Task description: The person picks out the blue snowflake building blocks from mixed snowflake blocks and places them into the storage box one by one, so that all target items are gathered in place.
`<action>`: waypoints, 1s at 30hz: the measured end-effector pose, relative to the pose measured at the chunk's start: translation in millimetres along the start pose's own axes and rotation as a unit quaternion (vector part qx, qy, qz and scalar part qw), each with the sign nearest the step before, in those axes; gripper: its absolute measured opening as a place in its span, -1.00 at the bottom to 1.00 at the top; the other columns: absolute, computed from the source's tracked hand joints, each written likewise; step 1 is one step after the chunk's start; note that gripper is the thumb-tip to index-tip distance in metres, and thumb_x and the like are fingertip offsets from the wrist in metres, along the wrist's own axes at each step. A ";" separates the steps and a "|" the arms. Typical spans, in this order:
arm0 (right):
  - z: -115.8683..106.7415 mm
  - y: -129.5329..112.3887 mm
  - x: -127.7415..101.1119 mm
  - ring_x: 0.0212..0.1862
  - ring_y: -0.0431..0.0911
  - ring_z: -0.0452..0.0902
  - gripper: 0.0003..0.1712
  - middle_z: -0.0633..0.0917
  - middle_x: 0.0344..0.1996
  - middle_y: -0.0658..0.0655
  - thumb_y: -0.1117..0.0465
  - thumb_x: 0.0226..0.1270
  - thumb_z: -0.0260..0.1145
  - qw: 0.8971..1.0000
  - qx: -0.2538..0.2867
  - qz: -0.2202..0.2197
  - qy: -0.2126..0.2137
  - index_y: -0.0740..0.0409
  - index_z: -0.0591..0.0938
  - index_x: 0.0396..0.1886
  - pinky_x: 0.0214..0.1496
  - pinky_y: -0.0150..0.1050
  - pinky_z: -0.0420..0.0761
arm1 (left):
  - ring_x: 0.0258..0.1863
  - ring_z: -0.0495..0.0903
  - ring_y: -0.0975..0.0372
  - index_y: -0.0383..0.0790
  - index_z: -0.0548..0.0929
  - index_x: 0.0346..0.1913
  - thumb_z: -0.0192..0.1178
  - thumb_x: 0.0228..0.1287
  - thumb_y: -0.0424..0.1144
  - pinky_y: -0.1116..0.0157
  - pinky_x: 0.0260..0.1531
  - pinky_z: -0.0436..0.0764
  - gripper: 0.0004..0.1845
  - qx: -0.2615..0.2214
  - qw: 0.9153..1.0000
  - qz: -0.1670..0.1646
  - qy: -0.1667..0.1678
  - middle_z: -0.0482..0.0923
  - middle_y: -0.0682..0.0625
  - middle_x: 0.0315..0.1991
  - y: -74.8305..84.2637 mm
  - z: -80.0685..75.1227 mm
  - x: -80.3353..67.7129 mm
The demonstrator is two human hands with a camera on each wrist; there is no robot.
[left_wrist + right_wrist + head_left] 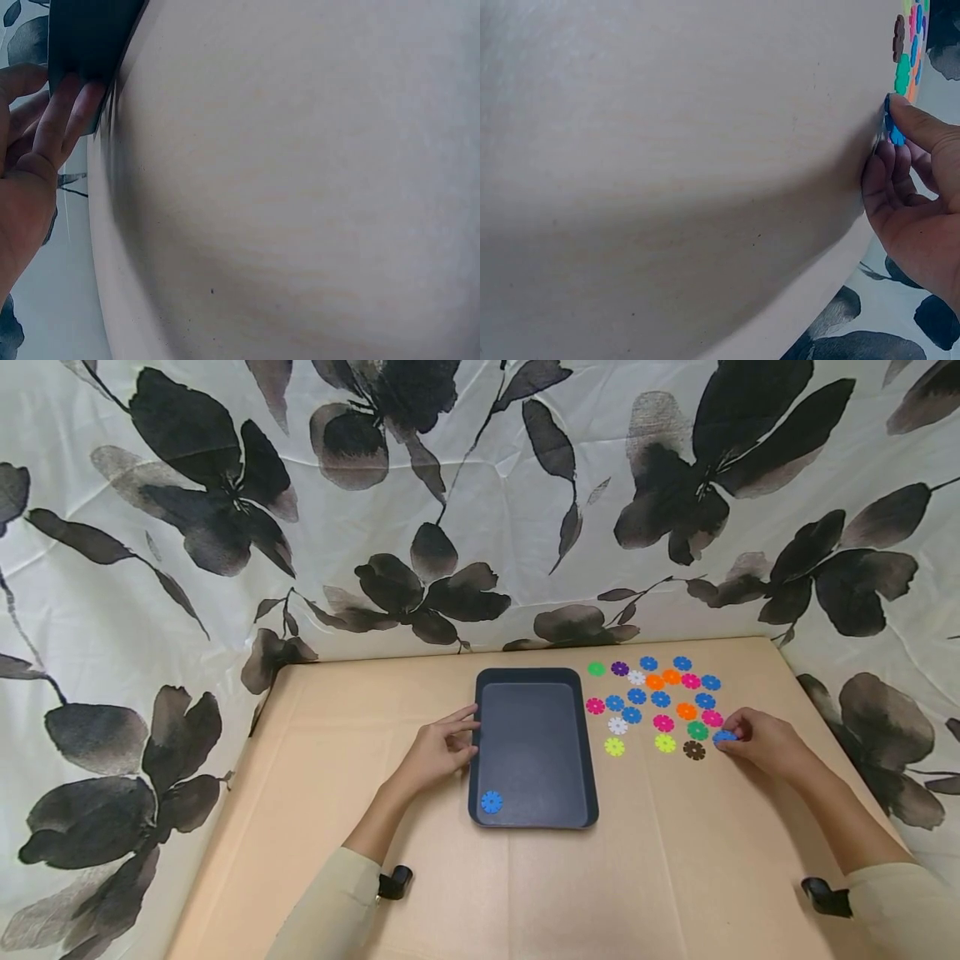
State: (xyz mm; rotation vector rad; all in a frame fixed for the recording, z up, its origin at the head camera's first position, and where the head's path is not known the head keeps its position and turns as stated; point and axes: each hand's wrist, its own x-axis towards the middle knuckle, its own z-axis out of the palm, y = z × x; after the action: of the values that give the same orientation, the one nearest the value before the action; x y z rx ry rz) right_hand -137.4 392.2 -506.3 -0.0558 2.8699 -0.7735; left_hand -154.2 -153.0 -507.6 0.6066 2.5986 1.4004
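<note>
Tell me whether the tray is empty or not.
Not empty: the tray holds one blue disc in its near left corner; the rest is bare.

A tan worktop (pixel 675 877) stands against a white curtain (pixel 480 485) (printed with black flowers), which also hangs around its sides.

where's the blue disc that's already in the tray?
Head view: the blue disc lies alone in the near-left corner of the dark tray, nearer the left hand.
</note>
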 end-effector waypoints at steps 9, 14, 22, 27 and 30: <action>-2.1 -1.6 -2.0 -0.13 0.15 0.55 -0.68 0.62 -0.35 0.11 0.21 0.29 0.51 1.000 0.000 -0.006 0.006 0.27 0.58 -0.12 -0.27 -0.40 0.55 | -0.23 0.73 0.22 -0.38 0.68 0.22 0.38 0.23 -0.49 0.43 -0.20 0.70 -0.54 0.004 1.000 0.007 0.006 0.42 -0.06 0.50 -1.5 1.7 0.5; -7.1 -7.8 -1.8 -0.13 0.15 0.60 -0.75 0.67 -0.32 0.11 0.27 0.32 0.48 1.000 0.005 -0.017 -0.001 0.25 0.65 -0.08 -0.30 -0.52 0.54 | -0.17 0.75 0.18 -0.37 0.68 0.22 0.38 0.24 -0.48 0.42 -0.15 0.71 -0.55 0.007 1.000 0.009 0.008 0.42 -0.06 0.50 -1.5 1.6 0.7; -13.7 -36.5 -4.8 -0.19 0.06 0.63 -0.75 0.72 -0.31 0.13 0.30 0.30 0.49 0.997 0.023 -0.064 0.035 0.26 0.68 -0.07 -0.31 -0.55 0.60 | -0.20 0.74 0.19 -0.37 0.69 0.21 0.39 0.24 -0.48 0.43 -0.17 0.70 -0.55 0.011 1.000 0.009 0.008 0.42 -0.06 0.50 -2.5 1.2 0.5; -14.5 -57.7 -3.4 -0.21 -0.01 0.58 -0.73 0.72 -0.32 0.10 0.32 0.28 0.49 0.995 0.027 -0.085 0.041 0.26 0.68 -0.05 -0.32 -0.51 0.61 | -0.21 0.72 0.20 -0.36 0.69 0.21 0.39 0.24 -0.47 0.44 -0.19 0.69 -0.55 0.016 1.000 0.008 0.009 0.42 -0.05 0.51 -2.3 1.2 0.4; -13.8 -70.1 -0.9 -0.20 0.00 0.58 -0.74 0.72 -0.31 0.10 0.32 0.29 0.48 0.995 0.029 -0.090 0.037 0.23 0.68 -0.05 -0.31 -0.48 0.62 | -0.21 0.72 0.20 -0.36 0.68 0.22 0.38 0.24 -0.47 0.42 -0.18 0.70 -0.55 0.017 1.000 0.009 0.008 0.41 -0.04 0.51 -2.7 0.8 0.6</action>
State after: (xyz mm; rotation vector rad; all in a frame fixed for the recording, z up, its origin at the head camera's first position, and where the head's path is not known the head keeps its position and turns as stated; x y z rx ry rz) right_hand -139.3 338.5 -459.3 -0.2877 2.9389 -0.9091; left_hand -155.3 -153.4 -510.2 0.6273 2.6400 1.3748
